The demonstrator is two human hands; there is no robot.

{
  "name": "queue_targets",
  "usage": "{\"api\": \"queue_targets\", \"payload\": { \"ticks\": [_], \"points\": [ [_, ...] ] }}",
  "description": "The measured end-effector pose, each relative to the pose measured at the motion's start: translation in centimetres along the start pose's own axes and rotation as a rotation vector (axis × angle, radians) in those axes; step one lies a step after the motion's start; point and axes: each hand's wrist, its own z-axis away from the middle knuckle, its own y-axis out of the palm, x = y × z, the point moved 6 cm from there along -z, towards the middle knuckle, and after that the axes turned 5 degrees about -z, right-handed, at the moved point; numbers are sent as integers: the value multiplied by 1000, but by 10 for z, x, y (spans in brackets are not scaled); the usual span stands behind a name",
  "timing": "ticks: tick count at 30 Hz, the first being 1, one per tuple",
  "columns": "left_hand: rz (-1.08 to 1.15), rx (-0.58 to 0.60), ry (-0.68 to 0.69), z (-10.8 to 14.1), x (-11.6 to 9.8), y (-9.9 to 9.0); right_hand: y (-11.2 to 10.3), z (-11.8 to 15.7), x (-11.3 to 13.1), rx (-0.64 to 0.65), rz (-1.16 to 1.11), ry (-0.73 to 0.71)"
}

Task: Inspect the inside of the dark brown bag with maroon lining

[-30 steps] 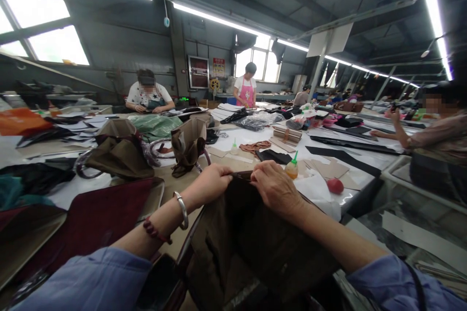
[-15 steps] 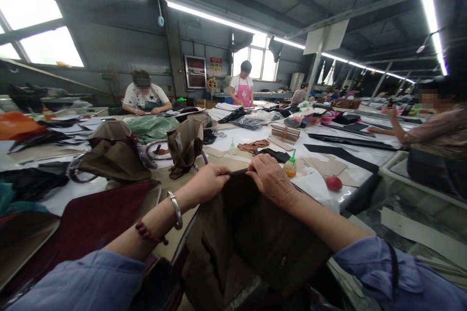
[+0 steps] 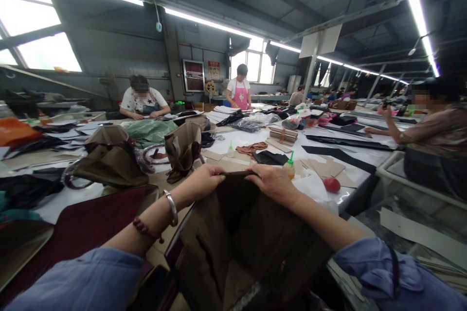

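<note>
In front of me a bag (image 3: 233,243) stands with its mouth toward me, its brown lining showing and a slit pocket on the inner left side. My left hand (image 3: 206,182) pinches the far rim, fingers closed over the edge. A short way to the right, my right hand (image 3: 272,182) grips the same rim between thumb and fingers. A stretch of dark edge runs between the two hands. The bag's lower outside is hidden. Just beyond my right hand stands a glue bottle (image 3: 289,167) with a green nozzle.
Two brown bags (image 3: 109,160) (image 3: 182,148) stand at the left, behind a dark red bag piece (image 3: 102,218). A red round object (image 3: 332,184) lies near the table edge. Black strips (image 3: 339,158) and card pieces cover the table. Co-workers sit or stand across and at the right.
My right hand has shifted slightly along the rim, its fingers now less curled over the top. The bag's mouth looks wider, and the view has moved a little.
</note>
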Motion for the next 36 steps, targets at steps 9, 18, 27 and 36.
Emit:
{"api": "queue_targets", "payload": {
  "ticks": [9, 18, 27, 36],
  "points": [
    [-6, 21, 5, -3, -1, -5, -1, -7, -2, 65, -25, 57],
    [30, 78, 2, -10, -4, -9, 4, -15, -3, 91, -19, 75],
    [-164, 42, 53, -21, 1, -11, 7, -21, -5, 99, -8, 98],
    [-340, -20, 153, -22, -12, -12, 7, -22, -2, 109, 85, 94]
  ]
}}
